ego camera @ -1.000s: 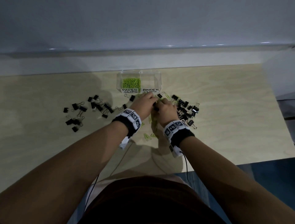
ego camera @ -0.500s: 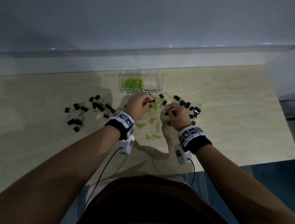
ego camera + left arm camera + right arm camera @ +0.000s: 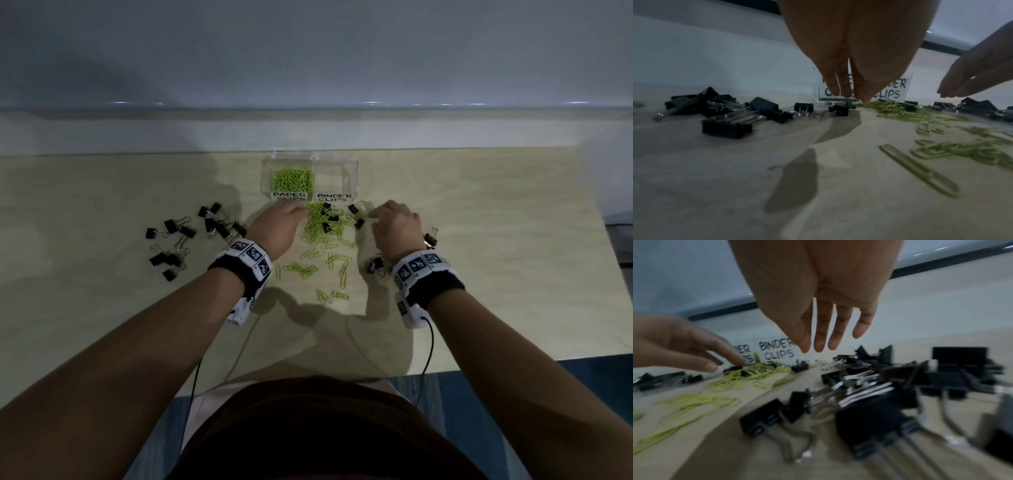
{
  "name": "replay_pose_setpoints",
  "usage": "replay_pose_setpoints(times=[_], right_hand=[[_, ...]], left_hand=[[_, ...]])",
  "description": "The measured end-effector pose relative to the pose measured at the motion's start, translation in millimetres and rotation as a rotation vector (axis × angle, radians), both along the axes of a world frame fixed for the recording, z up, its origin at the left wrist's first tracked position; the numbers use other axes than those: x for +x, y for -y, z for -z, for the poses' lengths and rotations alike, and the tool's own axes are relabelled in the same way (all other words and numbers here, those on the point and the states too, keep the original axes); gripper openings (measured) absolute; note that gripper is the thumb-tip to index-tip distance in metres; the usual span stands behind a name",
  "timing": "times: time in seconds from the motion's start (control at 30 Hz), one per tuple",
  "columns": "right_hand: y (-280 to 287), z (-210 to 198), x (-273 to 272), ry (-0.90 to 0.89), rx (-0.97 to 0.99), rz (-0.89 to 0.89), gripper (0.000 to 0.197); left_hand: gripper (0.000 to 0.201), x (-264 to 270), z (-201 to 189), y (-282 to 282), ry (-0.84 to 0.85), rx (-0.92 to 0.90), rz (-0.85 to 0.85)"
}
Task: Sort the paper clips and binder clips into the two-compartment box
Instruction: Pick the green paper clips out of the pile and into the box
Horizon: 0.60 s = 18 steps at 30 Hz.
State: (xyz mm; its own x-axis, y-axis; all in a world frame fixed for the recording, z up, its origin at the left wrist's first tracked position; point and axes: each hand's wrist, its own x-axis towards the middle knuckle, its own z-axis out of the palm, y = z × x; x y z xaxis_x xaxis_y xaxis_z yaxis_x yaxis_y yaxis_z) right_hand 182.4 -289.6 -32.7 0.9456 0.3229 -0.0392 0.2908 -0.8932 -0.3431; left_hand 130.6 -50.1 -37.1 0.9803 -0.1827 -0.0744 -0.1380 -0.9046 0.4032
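Note:
The clear two-compartment box (image 3: 356,178) stands at the table's back; its left half holds green paper clips (image 3: 293,180), while its half labelled binder clips (image 3: 337,174) looks empty. A loose heap of green paper clips (image 3: 317,229) with a few black binder clips (image 3: 327,214) on it lies just in front. My left hand (image 3: 298,214) reaches down with straight fingers (image 3: 865,97) that touch the heap's left edge. My right hand (image 3: 375,219) hovers with spread straight fingers (image 3: 820,344) above the right-hand binder clips (image 3: 869,386), holding nothing.
A scattered group of black binder clips (image 3: 191,236) lies left of my left wrist. More paper clips (image 3: 329,294) trail toward me. The wooden table (image 3: 496,246) ends at a wall behind the box and at its front edge near my body.
My hands, pressed together over the heap a second ago, have drawn apart. The right moved right, the left forward to the box front, uncovering the clips between them.

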Motion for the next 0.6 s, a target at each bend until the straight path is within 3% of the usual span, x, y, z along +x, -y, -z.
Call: replay_pose_setpoints(times=[0.2, 0.4, 0.6], right_hand=[[-22, 12, -1, -0.108, -0.104, -0.073, 0.026], [-2, 5, -7, -0.038, 0.039, 0.065, 0.02], [10, -6, -3, -0.048, -0.025, 0.054, 0.028]], left_hand=[[0.035, -2, 7, -15, -0.019, 0.163, -0.102], [0.033, 0, 1, 30, -0.035, -0.004, 0.034], [0.033, 8, 6, 50, -0.1, -0.051, -0.149]])
